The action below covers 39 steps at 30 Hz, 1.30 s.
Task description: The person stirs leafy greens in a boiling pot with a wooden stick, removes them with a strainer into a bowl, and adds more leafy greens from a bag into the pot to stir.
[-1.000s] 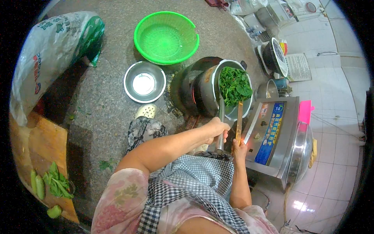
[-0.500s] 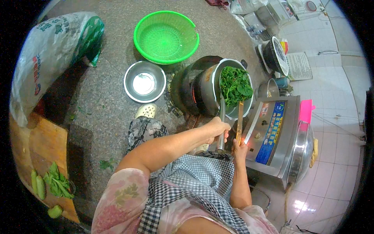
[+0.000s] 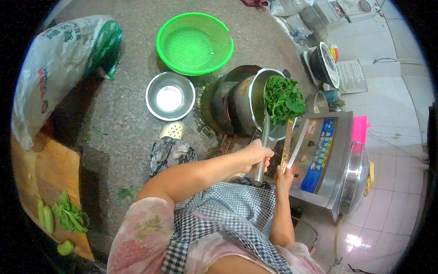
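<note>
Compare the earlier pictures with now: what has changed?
The leafy greens shifted right in the picture, now overlapping the right rim of the metal pot. The left hand, gripping a metal handle, and the right hand, holding a wooden stick, edged right too. Neither grip changed; the green plastic basket and metal basin stayed put.

The long round silver metal handle (image 3: 265,129) looked smooth and shiny, while the flat tan stick (image 3: 288,137) seemed wooden. Big round grey metal pot (image 3: 244,109) was duller, kinda matt. Bright green round plastic basket (image 3: 194,45) was glossy, and the shallow round silver metal basin (image 3: 169,98) properly gleamed. Speckled grey floor (image 3: 137,41) looked rough; black-and-white checked apron (image 3: 228,201) was matt cloth.
</note>
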Tool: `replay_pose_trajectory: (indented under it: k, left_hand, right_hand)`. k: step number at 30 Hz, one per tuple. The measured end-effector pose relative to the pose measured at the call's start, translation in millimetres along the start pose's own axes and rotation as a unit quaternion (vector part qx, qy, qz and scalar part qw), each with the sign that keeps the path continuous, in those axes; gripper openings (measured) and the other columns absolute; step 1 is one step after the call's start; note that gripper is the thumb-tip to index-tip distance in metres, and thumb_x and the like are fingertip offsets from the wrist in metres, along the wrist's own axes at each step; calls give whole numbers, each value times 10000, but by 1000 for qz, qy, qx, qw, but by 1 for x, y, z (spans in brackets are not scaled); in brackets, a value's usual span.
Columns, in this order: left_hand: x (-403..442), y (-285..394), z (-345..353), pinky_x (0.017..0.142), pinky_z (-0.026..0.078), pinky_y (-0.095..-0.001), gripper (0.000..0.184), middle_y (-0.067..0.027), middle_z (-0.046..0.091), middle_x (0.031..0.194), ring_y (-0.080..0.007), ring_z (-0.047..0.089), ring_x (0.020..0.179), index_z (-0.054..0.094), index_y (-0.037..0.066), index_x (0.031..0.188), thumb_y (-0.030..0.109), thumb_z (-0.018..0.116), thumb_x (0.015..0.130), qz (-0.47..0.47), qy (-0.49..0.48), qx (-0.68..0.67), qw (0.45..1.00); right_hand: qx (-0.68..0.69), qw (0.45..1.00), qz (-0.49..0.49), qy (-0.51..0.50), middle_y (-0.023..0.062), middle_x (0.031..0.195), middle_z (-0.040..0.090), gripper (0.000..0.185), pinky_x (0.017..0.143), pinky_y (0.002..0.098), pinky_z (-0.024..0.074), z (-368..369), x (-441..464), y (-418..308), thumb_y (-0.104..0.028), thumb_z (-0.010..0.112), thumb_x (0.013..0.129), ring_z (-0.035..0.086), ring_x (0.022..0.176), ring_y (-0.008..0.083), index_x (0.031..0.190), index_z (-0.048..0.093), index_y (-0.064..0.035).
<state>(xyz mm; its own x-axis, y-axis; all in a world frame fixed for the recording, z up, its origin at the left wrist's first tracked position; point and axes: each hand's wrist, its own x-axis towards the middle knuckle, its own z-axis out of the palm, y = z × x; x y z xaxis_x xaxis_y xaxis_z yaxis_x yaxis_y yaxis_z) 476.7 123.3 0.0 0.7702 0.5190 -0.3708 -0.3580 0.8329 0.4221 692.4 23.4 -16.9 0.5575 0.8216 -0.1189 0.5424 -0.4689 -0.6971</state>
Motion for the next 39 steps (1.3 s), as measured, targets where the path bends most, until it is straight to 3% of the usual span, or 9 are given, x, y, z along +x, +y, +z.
replay_pose_trajectory:
  k: [8, 13, 16, 18, 22, 25, 29, 34, 39]
  left_hand:
    - [-63, 44, -3, 319, 388, -283, 326, -31, 417, 565, -123, 427, 383, 325, 40, 1071, 56, 521, 811, 110, 11, -33, 993]
    - [-79, 90, -37, 312, 388, -273, 333, -18, 410, 506, -118, 416, 355, 346, 27, 1078, 55, 523, 798, 198, 141, 55, 969]
    - [-57, 121, -79, 314, 382, -268, 327, -17, 413, 502, -115, 416, 356, 353, 28, 1051, 81, 536, 785, 263, 227, 105, 932]
    - [-34, 146, -116, 337, 396, -276, 276, -62, 469, 591, -138, 447, 387, 358, 11, 983, 39, 519, 761, 274, 254, 148, 916]
    - [4, 155, -193, 391, 404, -296, 249, -87, 472, 619, -166, 483, 446, 390, -1, 931, 57, 531, 733, 296, 409, 238, 830]
    - [8, 155, -222, 430, 416, -322, 262, -115, 489, 665, -197, 514, 487, 406, -15, 926, 71, 539, 718, 292, 484, 326, 758]
    - [19, 158, -233, 416, 412, -319, 283, -106, 488, 664, -187, 503, 463, 392, -10, 961, 77, 532, 730, 366, 493, 418, 669]
    - [-12, 167, -164, 344, 352, -248, 311, -31, 436, 603, -106, 417, 387, 378, 1, 1058, 58, 504, 779, 396, 313, 182, 844]
    - [-43, 148, -101, 358, 329, -209, 388, -9, 426, 598, -77, 412, 416, 381, -4, 1139, 84, 531, 793, 351, 162, 149, 910]
  right_hand:
    - [86, 992, -91, -28, -15, 555, 456, 138, 369, 209, 324, 27, 9, -79, -154, 554, 837, 411, 418, 65, 798, 507, -31]
    - [7, 982, -177, -71, 107, 677, 571, 206, 568, 322, 443, 100, 43, -137, -147, 565, 787, 553, 603, 205, 929, 537, -1]
    - [54, 981, -75, -173, 172, 699, 574, 183, 625, 409, 457, 139, 50, -185, -133, 539, 786, 574, 668, 336, 910, 528, 2]
    - [-68, 969, -178, -156, 167, 709, 580, 170, 578, 376, 462, 169, 75, -177, -83, 523, 776, 582, 606, 285, 917, 520, 12]
    - [-212, 934, -264, -111, 202, 774, 580, 188, 638, 382, 460, 190, 87, -179, -50, 504, 763, 597, 702, 299, 941, 508, 10]
    - [-117, 942, -296, -108, 232, 853, 579, 171, 681, 460, 439, 162, 77, -184, -69, 492, 780, 548, 809, 413, 933, 509, 5]
    - [-23, 963, -235, -126, 214, 875, 575, 254, 697, 410, 450, 123, 68, -145, -84, 513, 779, 569, 809, 366, 1019, 504, -3]
    - [51, 988, -138, -47, 132, 862, 594, 308, 698, 315, 459, 51, 26, -91, -92, 521, 796, 586, 772, 220, 1091, 501, -7]
    - [-20, 988, -131, 76, 106, 787, 589, 304, 660, 298, 461, -24, -10, -16, -86, 485, 825, 582, 709, 183, 1115, 482, 5]
